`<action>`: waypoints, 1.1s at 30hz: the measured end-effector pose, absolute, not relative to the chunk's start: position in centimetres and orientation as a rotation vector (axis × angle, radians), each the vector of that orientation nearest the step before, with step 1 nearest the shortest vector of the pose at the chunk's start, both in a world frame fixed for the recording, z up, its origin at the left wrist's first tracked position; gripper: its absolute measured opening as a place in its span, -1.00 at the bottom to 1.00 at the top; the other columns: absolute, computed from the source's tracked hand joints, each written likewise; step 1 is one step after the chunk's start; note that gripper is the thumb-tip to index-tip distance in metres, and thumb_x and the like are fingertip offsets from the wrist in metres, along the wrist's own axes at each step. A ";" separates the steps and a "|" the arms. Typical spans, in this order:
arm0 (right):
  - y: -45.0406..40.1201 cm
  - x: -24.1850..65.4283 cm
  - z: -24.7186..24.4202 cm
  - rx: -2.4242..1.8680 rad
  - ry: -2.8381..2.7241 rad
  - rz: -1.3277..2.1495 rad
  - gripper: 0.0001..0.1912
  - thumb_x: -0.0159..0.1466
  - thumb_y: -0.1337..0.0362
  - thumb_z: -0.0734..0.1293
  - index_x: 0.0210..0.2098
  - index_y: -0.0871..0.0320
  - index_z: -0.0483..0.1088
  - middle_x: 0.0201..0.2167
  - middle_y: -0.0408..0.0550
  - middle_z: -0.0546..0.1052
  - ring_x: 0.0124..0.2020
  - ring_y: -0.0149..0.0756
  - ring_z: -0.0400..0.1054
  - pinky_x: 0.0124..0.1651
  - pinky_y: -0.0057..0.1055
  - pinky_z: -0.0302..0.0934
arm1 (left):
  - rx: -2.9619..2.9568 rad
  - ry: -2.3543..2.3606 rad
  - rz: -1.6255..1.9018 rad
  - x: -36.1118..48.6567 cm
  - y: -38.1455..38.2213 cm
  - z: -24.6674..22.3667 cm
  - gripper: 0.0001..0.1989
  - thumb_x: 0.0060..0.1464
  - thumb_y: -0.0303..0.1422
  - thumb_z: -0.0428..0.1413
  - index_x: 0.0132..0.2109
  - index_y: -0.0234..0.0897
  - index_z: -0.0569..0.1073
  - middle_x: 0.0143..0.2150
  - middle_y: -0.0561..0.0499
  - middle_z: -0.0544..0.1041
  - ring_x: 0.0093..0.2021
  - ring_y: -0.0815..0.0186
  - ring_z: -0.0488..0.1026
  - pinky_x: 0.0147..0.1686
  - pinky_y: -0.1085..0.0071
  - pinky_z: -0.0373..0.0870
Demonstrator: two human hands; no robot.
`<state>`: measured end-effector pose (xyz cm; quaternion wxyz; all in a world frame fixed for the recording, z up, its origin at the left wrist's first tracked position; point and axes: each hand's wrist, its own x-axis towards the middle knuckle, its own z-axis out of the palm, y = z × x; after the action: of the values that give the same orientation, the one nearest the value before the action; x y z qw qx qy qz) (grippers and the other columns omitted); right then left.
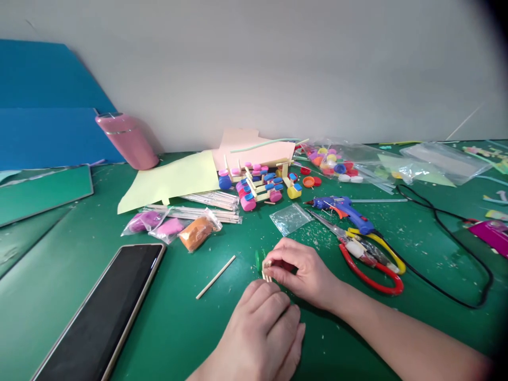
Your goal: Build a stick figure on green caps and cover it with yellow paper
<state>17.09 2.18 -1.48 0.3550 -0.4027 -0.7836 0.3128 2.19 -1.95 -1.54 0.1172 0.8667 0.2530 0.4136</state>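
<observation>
My right hand (304, 270) pinches a small piece made of pale wooden sticks (266, 272) between thumb and forefinger. A green bottle cap (259, 260) stands on edge at the left of that piece; whether the two are joined I cannot tell. My left hand (264, 333) is closed just in front, knuckles up, close against the sticks. Its fingertips are hidden, so what they hold does not show. A loose wooden stick (216, 277) lies on the green table to the left of both hands.
Several small cap-and-stick models (257, 188) stand behind. A glue gun (343, 209), scissors (369, 264) and a black cord (456, 243) lie right. Left are a phone (103, 312), wrapped clay (197, 232), bundled sticks (198, 211) and a pink tumbler (129, 142).
</observation>
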 end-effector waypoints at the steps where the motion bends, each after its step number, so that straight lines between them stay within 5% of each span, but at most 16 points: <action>1: 2.2 17.1 -1.4 -1.042 -2.027 0.810 -0.88 0.22 0.29 0.29 -0.32 0.19 0.44 -0.41 -0.11 0.40 -0.40 -0.44 0.28 -0.36 -0.53 0.17 | 2.544 0.742 1.195 2.3 -1.9 -1.6 -0.84 0.01 -0.53 -0.03 -0.29 -0.33 0.43 -0.46 -0.03 0.42 -0.42 0.31 0.31 -0.38 0.31 0.32; 18: 2.1 17.0 -1.5 -1.027 -2.034 0.797 -0.88 0.23 0.27 0.27 -0.32 0.15 0.43 -0.41 -0.12 0.39 -0.40 -0.41 0.30 -0.35 -0.50 0.20 | 2.515 0.808 1.148 1.6 -1.9 -0.9 -0.82 0.01 -0.56 -0.01 -0.24 -0.30 0.41 -0.41 -0.03 0.43 -0.39 0.32 0.33 -0.32 0.30 0.33; 25: 2.2 17.2 -1.5 -1.007 -2.021 0.801 -0.87 0.23 0.26 0.27 -0.31 0.18 0.42 -0.42 -0.11 0.38 -0.43 -0.42 0.29 -0.38 -0.49 0.19 | 2.295 1.432 1.273 0.4 -0.9 -0.4 -0.76 0.03 -0.58 0.00 -0.13 -0.28 0.36 -0.27 -0.04 0.36 -0.27 0.31 0.34 -0.31 0.33 0.30; 33: 2.2 17.2 -1.5 -1.028 -2.019 0.781 -0.88 0.23 0.27 0.27 -0.32 0.17 0.42 -0.44 -0.12 0.37 -0.45 -0.43 0.28 -0.41 -0.51 0.20 | 2.131 1.513 1.198 0.1 -0.3 -1.2 -0.77 0.05 -0.50 -0.01 -0.11 -0.26 0.35 -0.22 -0.04 0.35 -0.21 0.27 0.37 -0.27 0.31 0.35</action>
<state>17.16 2.17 -1.50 0.3640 -0.3996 -0.7846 0.3035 0.14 -0.30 -1.25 0.1332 0.7347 0.5215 0.4130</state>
